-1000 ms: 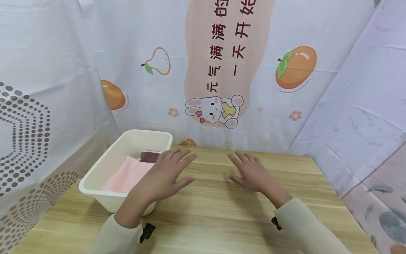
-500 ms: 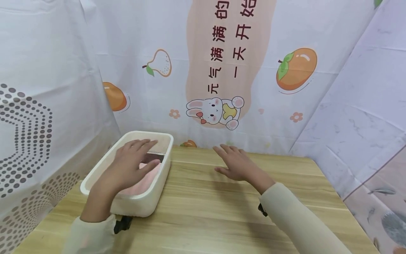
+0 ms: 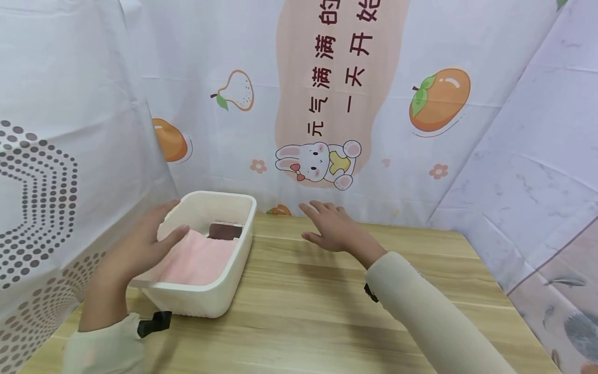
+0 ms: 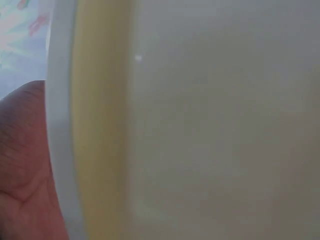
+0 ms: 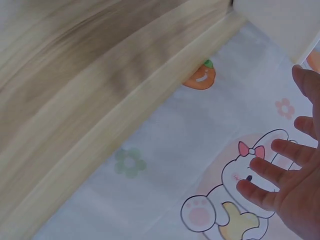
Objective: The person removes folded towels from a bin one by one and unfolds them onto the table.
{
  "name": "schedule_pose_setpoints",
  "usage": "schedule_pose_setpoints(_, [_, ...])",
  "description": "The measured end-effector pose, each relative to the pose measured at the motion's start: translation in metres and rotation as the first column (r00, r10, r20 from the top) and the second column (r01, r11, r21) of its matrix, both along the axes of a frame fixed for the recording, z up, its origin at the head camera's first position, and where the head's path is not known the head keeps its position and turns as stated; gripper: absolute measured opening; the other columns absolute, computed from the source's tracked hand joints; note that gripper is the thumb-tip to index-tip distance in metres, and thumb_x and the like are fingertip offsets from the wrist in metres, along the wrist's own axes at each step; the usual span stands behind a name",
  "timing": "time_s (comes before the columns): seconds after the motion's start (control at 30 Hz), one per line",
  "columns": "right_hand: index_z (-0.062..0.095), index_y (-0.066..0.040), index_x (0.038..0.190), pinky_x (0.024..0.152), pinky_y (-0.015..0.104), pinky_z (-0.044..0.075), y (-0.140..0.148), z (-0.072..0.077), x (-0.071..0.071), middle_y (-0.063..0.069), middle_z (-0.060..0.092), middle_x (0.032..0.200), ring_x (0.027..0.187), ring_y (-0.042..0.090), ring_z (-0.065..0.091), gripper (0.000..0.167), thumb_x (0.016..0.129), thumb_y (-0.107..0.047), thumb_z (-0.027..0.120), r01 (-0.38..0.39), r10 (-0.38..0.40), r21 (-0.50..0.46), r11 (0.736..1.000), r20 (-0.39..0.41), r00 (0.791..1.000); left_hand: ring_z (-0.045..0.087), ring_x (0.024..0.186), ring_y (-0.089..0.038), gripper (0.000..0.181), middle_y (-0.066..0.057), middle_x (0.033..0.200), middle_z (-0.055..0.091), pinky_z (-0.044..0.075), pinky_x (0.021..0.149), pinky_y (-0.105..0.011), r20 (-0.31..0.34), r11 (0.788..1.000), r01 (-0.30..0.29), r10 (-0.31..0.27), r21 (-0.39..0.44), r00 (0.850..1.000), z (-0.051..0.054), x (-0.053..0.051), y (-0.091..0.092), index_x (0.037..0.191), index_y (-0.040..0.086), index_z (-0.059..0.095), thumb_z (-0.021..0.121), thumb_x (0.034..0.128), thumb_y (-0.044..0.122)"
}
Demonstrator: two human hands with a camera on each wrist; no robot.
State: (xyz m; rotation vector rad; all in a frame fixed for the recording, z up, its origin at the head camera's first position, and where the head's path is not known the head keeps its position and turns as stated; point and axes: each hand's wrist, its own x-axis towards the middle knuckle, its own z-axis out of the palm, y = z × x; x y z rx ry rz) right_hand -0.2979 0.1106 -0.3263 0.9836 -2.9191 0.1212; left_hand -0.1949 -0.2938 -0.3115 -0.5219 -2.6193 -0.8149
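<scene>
A cream plastic tub (image 3: 201, 301) is seen on a wood-grain counter (image 3: 303, 332), left of center in the head view. A pink cloth (image 3: 201, 259) is laid in its near part, and a maroon pouch (image 3: 225, 231) is set just behind the cloth, toward the tub's far right corner.

A left hand (image 3: 135, 249) is held over the tub's left rim, at lower left of the frame; its fingers are extended, the thumb is spread apart from them, and nothing is gripped. Most of the left wrist view is filled by the tub's pale, blurred side and rim, so whether the rim is touched cannot be told. A right hand (image 3: 334, 228) is raised above the far part of the counter, just right of center; its fingers (image 5: 270, 170) are shown spread at the right edge of the right wrist view, with nothing grasped.

Both arms are covered by cream sleeves (image 3: 420, 301), and a black clip (image 3: 155, 323) is worn at the left wrist. A white fabric backdrop (image 3: 201, 41) is printed with a sideways rabbit (image 3: 317, 162) at the center and an orange fruit (image 3: 439, 99) at upper right.
</scene>
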Motion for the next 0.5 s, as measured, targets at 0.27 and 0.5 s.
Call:
schedule_pose_setpoints(0.27, [0.028, -0.024, 0.163, 0.114, 0.063, 0.033, -0.027, 0.009, 0.000, 0.011, 0.035, 0.163, 0.145, 0.039, 0.037, 0.074, 0.101, -0.053, 0.058, -0.009, 0.010, 0.040, 0.999, -0.011, 1.000, 0.051, 0.120, -0.059, 0.066, -0.034, 0.150, 0.041, 0.051, 0.090, -0.051, 0.162, 0.988, -0.144, 0.132, 0.059, 0.978, -0.005, 0.022, -0.037, 0.161, 0.005, 0.029, 0.055, 0.1067, 0.033])
schedule_pose_setpoints(0.5, [0.029, -0.026, 0.161, 0.113, 0.061, 0.034, -0.044, 0.015, -0.001, 0.009, 0.036, 0.162, 0.145, 0.037, 0.039, 0.072, 0.101, -0.052, 0.059, -0.023, 0.023, 0.044, 0.999, -0.018, 1.000, 0.056, 0.100, 0.003, 0.059, -0.020, 0.144, 0.049, 0.049, 0.066, -0.020, 0.219, 0.969, -0.222, 0.194, 0.111, 0.956, -0.011, 0.027, -0.058, 0.158, 0.013, 0.038, 0.051, 0.1076, 0.041])
